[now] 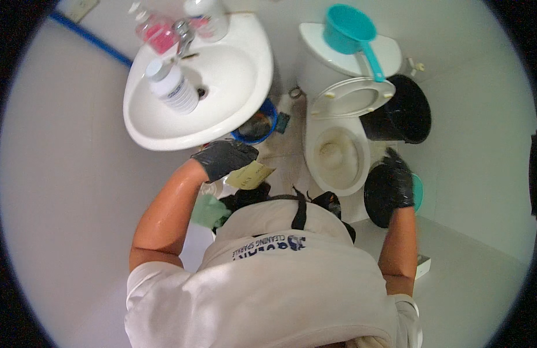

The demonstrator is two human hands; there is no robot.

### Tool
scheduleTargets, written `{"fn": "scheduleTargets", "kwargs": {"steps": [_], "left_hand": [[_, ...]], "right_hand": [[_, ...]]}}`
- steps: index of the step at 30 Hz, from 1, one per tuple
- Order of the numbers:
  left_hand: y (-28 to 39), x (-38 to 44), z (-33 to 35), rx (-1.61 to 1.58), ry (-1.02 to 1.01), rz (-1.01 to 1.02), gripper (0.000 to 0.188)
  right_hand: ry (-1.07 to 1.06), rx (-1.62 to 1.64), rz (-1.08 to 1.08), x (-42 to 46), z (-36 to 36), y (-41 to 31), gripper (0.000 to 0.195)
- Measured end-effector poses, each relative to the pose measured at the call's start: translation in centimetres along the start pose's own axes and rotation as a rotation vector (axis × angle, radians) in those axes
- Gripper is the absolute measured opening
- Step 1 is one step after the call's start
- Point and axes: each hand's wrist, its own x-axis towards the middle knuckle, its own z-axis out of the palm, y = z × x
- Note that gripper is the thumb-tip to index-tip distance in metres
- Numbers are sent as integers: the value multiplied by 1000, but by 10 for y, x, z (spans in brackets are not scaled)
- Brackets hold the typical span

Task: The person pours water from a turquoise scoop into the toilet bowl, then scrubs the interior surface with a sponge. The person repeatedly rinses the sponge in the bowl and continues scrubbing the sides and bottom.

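My left hand [227, 157], in a black glove, is just below the sink's front edge, close above a yellow sheet [250, 175] that bears writing; whether it grips the sheet cannot be told. To the right of the toilet bowl [336, 161], my right hand [399, 178], also gloved in black, is held over a black round container [377, 198], fingers somewhat spread and slightly blurred. The toilet seat [353, 99] is raised, and brownish stains mark the bowl. A white bottle with a pale cap [175, 91] stands in the white sink [233, 117].
A turquoise dipper [349, 32] rests on the toilet tank [390, 54]. Behind the bowl's right side is a black bin [410, 111]. A blue bucket [268, 128] sits beneath the sink. Pink soap bottles [159, 37] stand by the faucet [183, 35]. A green cloth [209, 211] hangs at lower left.
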Motion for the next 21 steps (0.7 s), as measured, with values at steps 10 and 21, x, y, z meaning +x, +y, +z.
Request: {"fn": "scheduleTargets", "kwargs": {"steps": [10, 21], "left_hand": [[134, 91, 36, 156, 468, 364, 22], [181, 129, 73, -543, 518, 70, 46]], "right_hand": [[-509, 235, -302, -3, 38, -37, 34], [175, -312, -1004, -32, -23, -43, 28]]}}
